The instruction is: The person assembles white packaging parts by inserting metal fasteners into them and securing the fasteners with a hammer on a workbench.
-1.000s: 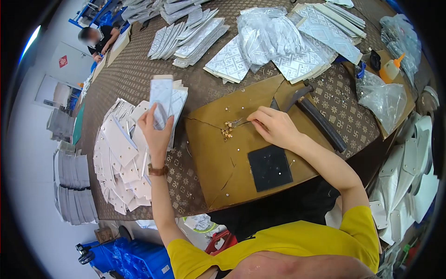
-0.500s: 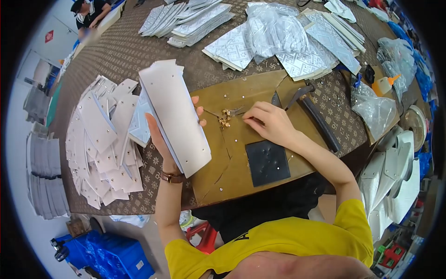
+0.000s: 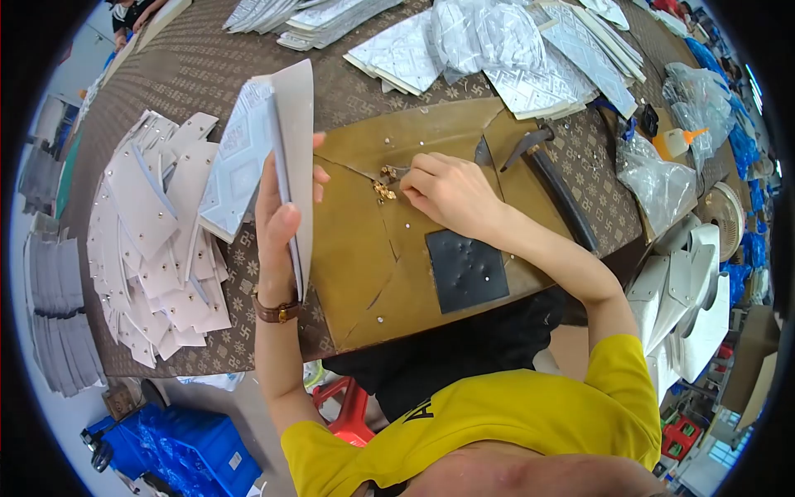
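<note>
My left hand [image 3: 277, 224] grips a pale curved panel [image 3: 296, 157], tilted nearly edge-on to the view. Just left of it is a white and blue patterned piece [image 3: 240, 161]. My right hand [image 3: 443, 189] has its fingers bent together beside a small heap of gold-coloured fittings [image 3: 383, 189]; what they hold, if anything, is hidden. Under both lies a brown board [image 3: 348, 273] with a few small studs on it. A black square pad [image 3: 468, 272] rests on the board below my right hand. A hammer [image 3: 563, 195] lies at the board's right edge.
Pale panels with studs [image 3: 157, 240] are heaped on the left. Patterned pieces [image 3: 397, 54] and a clear plastic bag [image 3: 489, 41] lie at the back. To the right are an orange-tipped bottle [image 3: 675, 142] and a fan [image 3: 720, 219]. Another person [image 3: 132, 16] sits at the far left.
My left hand has turned the pale panel from facing the view to nearly edge-on. My right hand stays by the gold-coloured fittings. The whole view has shifted slightly.
</note>
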`<state>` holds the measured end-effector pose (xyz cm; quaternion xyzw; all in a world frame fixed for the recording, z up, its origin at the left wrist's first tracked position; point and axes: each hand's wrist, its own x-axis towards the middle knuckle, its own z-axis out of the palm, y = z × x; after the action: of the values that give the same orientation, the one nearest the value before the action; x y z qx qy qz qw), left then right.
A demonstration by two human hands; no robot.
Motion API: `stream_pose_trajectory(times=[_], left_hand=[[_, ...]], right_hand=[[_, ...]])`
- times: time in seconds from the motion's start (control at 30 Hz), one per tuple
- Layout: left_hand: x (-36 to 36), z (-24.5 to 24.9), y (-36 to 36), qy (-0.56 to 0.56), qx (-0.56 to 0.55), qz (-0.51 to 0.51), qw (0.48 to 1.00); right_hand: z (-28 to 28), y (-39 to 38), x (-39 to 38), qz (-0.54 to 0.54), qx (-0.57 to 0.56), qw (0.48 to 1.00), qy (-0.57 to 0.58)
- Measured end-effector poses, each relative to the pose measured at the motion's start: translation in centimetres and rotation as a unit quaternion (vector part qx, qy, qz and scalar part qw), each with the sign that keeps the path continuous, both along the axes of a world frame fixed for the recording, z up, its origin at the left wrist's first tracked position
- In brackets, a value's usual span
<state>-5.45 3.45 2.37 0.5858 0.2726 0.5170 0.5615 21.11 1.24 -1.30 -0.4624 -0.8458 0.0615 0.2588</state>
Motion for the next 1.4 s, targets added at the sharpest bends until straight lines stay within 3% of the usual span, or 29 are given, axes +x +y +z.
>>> stream_pose_trajectory(times=[0.03, 0.13, 0.17, 0.27, 0.4, 0.43, 0.5, 0.53, 0.63, 0.67, 0.77, 1.4], left_hand=[[0.0, 0.2, 0.0, -0.003, -0.009, -0.001, 1.0], [0.1, 1.0, -0.3, 0.161, 0.075, -0.021, 0.984], [0.2, 1.1, -0.3, 0.157, 0.069, -0.022, 0.985], [0.7, 1.3, -0.6, 0.328, 0.223, -0.088, 0.914], [1.8, 1.0, -1.1, 0.343, 0.203, -0.131, 0.908], [1.8, 1.1, -1.3, 0.344, 0.203, -0.134, 0.907], [1.8, 1.3, -1.8, 0.397, 0.243, -0.209, 0.86], [1.9, 1.4, -2.1, 0.422, 0.261, -0.246, 0.833], [2.9, 0.6, -3.4, 0.432, 0.243, -0.277, 0.823], [3.1, 0.3, -3.7, 0.436, 0.234, -0.292, 0.818], [3.4, 0.2, -4.1, 0.447, 0.229, -0.292, 0.814], [4.0, 0.2, -4.8, 0.478, 0.259, -0.269, 0.795]], right_hand=[[1.1, -1.1, 0.8, 0.015, -0.014, 1.0, 0.007], [2.6, -4.8, 2.6, 0.044, -0.057, 0.997, 0.016], [2.6, -6.0, 3.0, 0.053, -0.065, 0.996, 0.007], [2.4, -8.0, 3.8, 0.062, -0.082, 0.995, -0.005], [1.8, -9.0, 4.2, 0.051, -0.084, 0.995, 0.017], [2.0, -9.4, 4.6, 0.001, -0.14, 0.986, 0.093], [2.3, -9.9, 5.4, -0.096, -0.246, 0.934, 0.24], [2.5, -10.3, 5.5, -0.097, -0.247, 0.934, 0.241], [2.8, -11.4, 5.6, -0.124, -0.413, 0.798, 0.422], [2.7, -11.5, 5.6, -0.126, -0.414, 0.796, 0.423], [2.0, -11.7, 5.3, -0.097, -0.381, 0.871, 0.295], [1.5, -11.0, 4.8, -0.107, -0.33, 0.9, 0.265]])
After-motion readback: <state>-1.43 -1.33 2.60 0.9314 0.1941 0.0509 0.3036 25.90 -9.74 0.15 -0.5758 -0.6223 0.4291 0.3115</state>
